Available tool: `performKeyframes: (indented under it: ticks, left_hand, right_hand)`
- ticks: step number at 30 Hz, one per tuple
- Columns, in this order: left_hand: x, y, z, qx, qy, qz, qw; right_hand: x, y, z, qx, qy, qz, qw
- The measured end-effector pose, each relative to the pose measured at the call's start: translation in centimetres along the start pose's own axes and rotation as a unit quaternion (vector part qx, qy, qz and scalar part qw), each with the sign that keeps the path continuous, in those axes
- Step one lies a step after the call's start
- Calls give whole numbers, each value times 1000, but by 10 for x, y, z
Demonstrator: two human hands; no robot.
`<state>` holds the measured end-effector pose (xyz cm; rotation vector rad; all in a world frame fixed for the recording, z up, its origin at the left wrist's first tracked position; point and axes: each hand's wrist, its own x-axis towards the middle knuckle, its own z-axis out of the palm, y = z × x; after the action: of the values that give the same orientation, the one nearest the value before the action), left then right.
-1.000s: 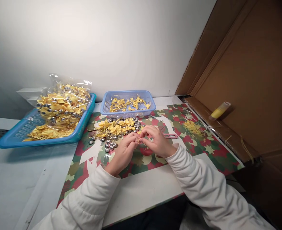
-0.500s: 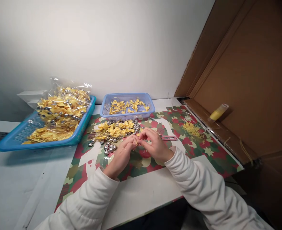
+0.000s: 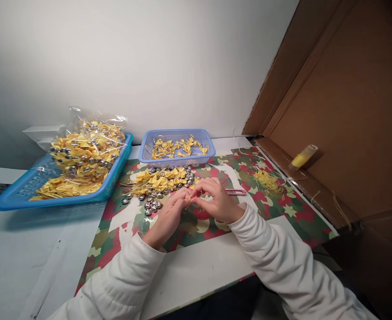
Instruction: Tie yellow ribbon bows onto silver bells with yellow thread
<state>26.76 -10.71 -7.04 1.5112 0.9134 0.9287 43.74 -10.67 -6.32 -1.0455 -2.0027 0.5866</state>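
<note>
My left hand (image 3: 170,214) and my right hand (image 3: 213,201) meet over the middle of the camouflage-patterned mat. Both are closed in a pinch, fingertips touching around a small yellow ribbon piece (image 3: 190,198), mostly hidden by the fingers. Just beyond my left hand lies a pile of yellow ribbon bows (image 3: 162,178) with gold cord tails. Silver jingle bells (image 3: 152,206) are scattered around the pile, several of them close to my left fingers. Behind my right hand, partly covered by it, are pink-handled thread snips (image 3: 236,192).
A blue basket (image 3: 144,156) with yellow bows stands at the back. On the left, a larger blue tray (image 3: 19,205) carries bows and a clear bag (image 3: 89,149) of belled bows. Yellow thread (image 3: 268,181) lies tangled at right, near a yellow-filled tube (image 3: 303,157) by the cardboard wall (image 3: 336,111).
My right hand has shifted very slightly, its fingers still together with the left. The yellow piece stays between the fingertips.
</note>
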Motion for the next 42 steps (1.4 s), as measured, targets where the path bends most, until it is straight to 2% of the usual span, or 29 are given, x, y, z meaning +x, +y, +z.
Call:
performKeyframes:
  ticks: [3,7,12,17,22,25,28,29,33,36,39,42]
  left_hand:
    - [0,1,0,8,-4,9,1000]
    - [0,1,-1,23,-17,22,999]
    - [0,1,-3,28,-23,14,999]
    - [0,-1,-5,20,9,-9,1000]
    - [1,-3,-8,15,67,12,998]
    - [2,-3,-10,17,82,23,996]
    - [1,-2,-11,21,76,22,997]
    - [1,-1,-11,24,72,21,997]
    - [2,2,-9,34,57,15,998]
    - [2,2,-8,43,35,22,998]
    - [2,1,-7,48,20,31,998]
    - [2,1,-6,46,17,34,998]
  right_hand:
    - [0,1,0,-12,1,-7,1000]
    - [0,0,-2,-9,-27,2,1000]
    - [3,-1,-8,41,-53,14,998]
    - [7,-1,-19,127,-71,48,988]
    - [8,0,-26,180,-104,101,973]
    - [7,3,-27,191,-141,125,963]
    - [7,7,-26,160,-177,160,958]
    - [7,8,-25,145,-162,165,962]
    - [10,10,-17,153,-31,138,978]
    - [9,4,-7,168,-8,117,979]
    - [5,-3,2,98,38,33,994]
    - [2,-6,7,5,80,-44,996]
